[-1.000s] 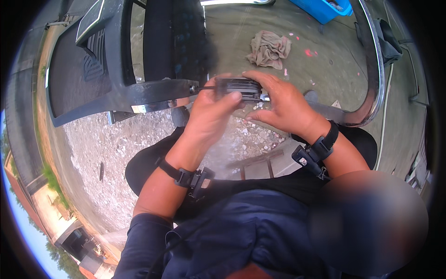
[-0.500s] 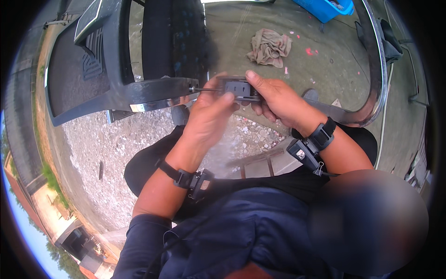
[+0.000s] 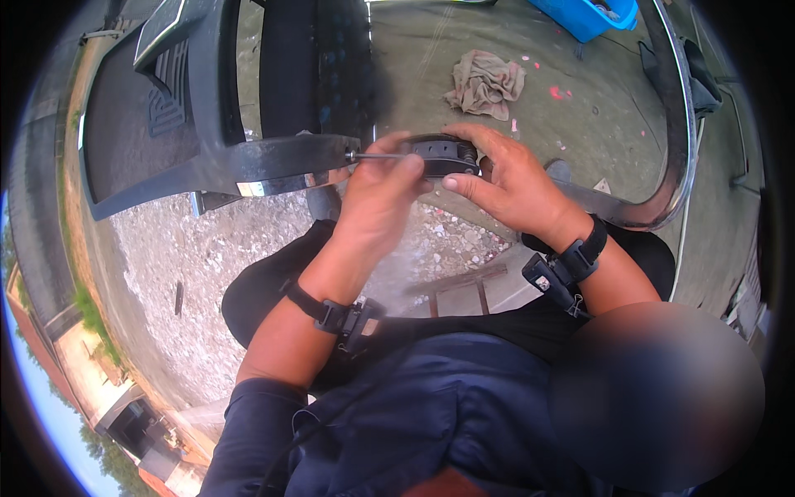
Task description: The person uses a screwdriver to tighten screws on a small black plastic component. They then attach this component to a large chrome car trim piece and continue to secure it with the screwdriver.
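A black folding hex key set [image 3: 445, 150] lies between my two hands, one thin metal key [image 3: 374, 156] extended to the left. The key's tip meets a bolt at the end of the black armrest [image 3: 290, 153] of a mesh-backed office chair [image 3: 124, 124]. My left hand [image 3: 379, 190] is closed around the near end of the handle and the key, thumb on top; its fingertips are partly hidden. At the handle's other end, my right hand [image 3: 526, 182] grips with the thumb low and the index finger along the far side.
A crumpled grey-brown rag [image 3: 487, 84] lies on the green ground sheet [image 3: 406, 74]. Beyond it stands a blue plastic bin [image 3: 584, 21]. A curved metal chair frame [image 3: 681, 124] arches on the right. Whitish rubble [image 3: 215, 257] covers the ground near my knees.
The hex key handle has turned about its length. My right thumb has shifted from its far edge to the near one, while my left hand stays around the key.
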A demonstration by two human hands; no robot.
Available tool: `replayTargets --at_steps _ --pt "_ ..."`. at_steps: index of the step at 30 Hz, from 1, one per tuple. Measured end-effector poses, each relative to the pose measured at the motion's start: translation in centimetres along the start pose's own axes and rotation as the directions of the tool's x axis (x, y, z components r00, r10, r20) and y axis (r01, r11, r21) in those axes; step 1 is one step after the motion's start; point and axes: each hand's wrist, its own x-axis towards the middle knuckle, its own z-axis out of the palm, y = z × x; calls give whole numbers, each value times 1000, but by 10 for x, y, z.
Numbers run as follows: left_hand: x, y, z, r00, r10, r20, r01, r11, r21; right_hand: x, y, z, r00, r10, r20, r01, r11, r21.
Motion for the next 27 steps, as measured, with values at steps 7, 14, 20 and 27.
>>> replayTargets --at_steps 7,14,20,27 --pt "-35 12 -71 860 -224 -458 331 929 167 2 -6 -1 1000 20 9 -20 1000 0" --pt "-29 43 -96 861 302 -409 -170 929 329 12 -9 -5 998 36 54 -33 998 -63" --pt "-14 49 -117 873 415 -256 -359 902 241 17 -6 -2 993 17 114 -5 994 -108" --pt "-8 30 -108 855 299 -424 -127 913 388 28 -2 1 978 10 207 0 999 -49"
